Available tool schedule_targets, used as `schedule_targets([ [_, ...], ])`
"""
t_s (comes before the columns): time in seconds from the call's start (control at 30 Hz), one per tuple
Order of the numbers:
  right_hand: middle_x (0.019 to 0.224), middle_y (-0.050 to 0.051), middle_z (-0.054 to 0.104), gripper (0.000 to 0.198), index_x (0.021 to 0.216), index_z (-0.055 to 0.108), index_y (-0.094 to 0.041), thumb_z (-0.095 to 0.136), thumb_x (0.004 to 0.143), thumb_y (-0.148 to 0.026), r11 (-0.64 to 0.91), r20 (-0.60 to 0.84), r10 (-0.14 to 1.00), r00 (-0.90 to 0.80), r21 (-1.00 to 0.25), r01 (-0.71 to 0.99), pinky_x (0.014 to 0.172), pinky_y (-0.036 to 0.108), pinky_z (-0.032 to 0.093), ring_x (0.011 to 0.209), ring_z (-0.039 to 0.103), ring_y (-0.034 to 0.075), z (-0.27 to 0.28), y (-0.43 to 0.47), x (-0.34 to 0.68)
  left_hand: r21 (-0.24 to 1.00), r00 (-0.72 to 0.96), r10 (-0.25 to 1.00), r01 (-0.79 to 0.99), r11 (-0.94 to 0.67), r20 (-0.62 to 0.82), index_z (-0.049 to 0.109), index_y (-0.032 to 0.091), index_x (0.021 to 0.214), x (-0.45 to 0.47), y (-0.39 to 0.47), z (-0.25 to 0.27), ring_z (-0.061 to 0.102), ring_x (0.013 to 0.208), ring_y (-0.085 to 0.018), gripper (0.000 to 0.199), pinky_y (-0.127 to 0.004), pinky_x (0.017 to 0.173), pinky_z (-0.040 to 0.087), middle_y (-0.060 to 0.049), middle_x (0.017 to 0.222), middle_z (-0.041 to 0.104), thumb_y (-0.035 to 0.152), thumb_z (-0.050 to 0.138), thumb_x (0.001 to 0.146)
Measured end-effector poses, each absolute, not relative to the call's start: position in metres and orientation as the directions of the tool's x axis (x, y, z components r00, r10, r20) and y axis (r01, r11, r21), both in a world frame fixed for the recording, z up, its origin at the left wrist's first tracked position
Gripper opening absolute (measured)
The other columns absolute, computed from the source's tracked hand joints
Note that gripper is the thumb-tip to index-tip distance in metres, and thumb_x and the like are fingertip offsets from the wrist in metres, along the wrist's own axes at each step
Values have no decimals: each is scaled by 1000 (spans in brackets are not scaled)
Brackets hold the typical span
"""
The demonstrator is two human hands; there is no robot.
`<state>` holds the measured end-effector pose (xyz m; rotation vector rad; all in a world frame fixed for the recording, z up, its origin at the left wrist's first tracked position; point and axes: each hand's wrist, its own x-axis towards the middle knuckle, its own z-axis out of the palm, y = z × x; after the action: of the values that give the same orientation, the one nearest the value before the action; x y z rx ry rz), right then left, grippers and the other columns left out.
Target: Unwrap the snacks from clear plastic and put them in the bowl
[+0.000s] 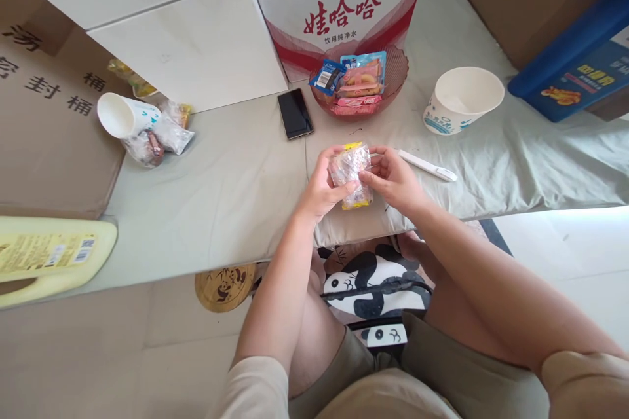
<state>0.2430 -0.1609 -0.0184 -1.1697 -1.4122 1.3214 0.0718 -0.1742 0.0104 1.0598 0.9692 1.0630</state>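
Observation:
Both my hands hold a clear, crinkled plastic snack packet (354, 173) with yellow ends, just above the near edge of the cloth-covered surface. My left hand (322, 186) grips its left side, thumb across the front. On the right side, my right hand (393, 177) pinches the packet with thumb and fingers. What the packet contains is hard to make out. Close to my right hand lies a white, slim utility knife (427, 165). Beyond my hands stands a reddish glass bowl (322, 101) with several packaged snacks (361, 78). A dark phone (295, 114) lies to the bowl's left.
At right stands a white paper tub (462, 101) near a blue container (574, 59). At left, a tipped paper cup (118, 116) lies by crumpled wrappers (157, 141). White boxes (171, 46) line the back; a pale yellow jug (54, 255) sits at the near left.

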Motion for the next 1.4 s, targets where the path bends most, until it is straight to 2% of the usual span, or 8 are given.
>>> schedule_targets([
  [0.13,104,8,66,39,114,56,-22,64,83,-45,118,93,992,-90,-931,344,78,39,56,85,65,21,-10,-158,257,994,183,981,-78,77,-62,59,27,116,63,-170,5,65,92,-16,53,-27,85,53,-2,108,66,26,80,67],
  [0.37,112,18,65,31,104,69,-20,59,82,-39,10,236,966,109,-451,893,95,57,44,109,58,38,-20,-156,327,989,-171,978,116,-97,116,54,27,123,44,-152,-11,65,104,-16,54,-28,92,53,-4,121,63,14,70,74],
  [0.47,104,16,68,27,96,69,-20,57,83,-40,-21,198,972,127,-463,886,89,50,46,101,61,35,-18,-160,328,964,-146,966,189,-187,215,46,29,134,41,-146,-21,63,117,-19,61,-31,98,53,-6,137,57,16,69,79],
  [0.6,74,7,68,33,91,69,-21,51,87,-47,-51,-3,997,74,-746,664,63,33,44,64,58,20,4,-174,296,932,-76,957,259,-253,281,31,34,147,48,-146,-29,62,122,-22,76,-37,101,54,-9,147,50,25,72,84],
  [0.77,63,3,66,39,90,71,-19,51,86,-51,20,-59,989,-134,-853,522,54,28,36,52,51,14,16,-181,256,932,-14,961,250,-263,275,40,33,143,64,-154,-24,67,113,-23,70,-39,96,58,-10,144,53,35,76,83],
  [1.0,57,1,59,39,68,67,-18,49,87,-47,71,-117,960,-253,-776,627,54,28,32,52,46,12,14,-180,257,976,-217,952,72,-206,217,34,38,143,56,-146,-23,65,118,-23,77,-36,94,59,-9,146,53,47,78,81],
  [1.13,60,2,61,34,82,76,-20,54,86,-47,45,-95,982,-165,-725,687,56,29,33,55,51,16,14,-179,275,992,-353,930,-33,-119,100,30,40,139,44,-140,-24,69,109,-19,68,-33,82,60,-8,142,56,43,72,86],
  [1.4,106,13,75,35,107,75,-22,48,93,-40,37,207,977,57,-423,906,83,45,41,97,65,33,-7,-155,296,919,-129,955,331,-212,267,48,25,119,72,-158,-17,67,100,-18,46,-33,90,53,-6,113,65,28,73,81],
])
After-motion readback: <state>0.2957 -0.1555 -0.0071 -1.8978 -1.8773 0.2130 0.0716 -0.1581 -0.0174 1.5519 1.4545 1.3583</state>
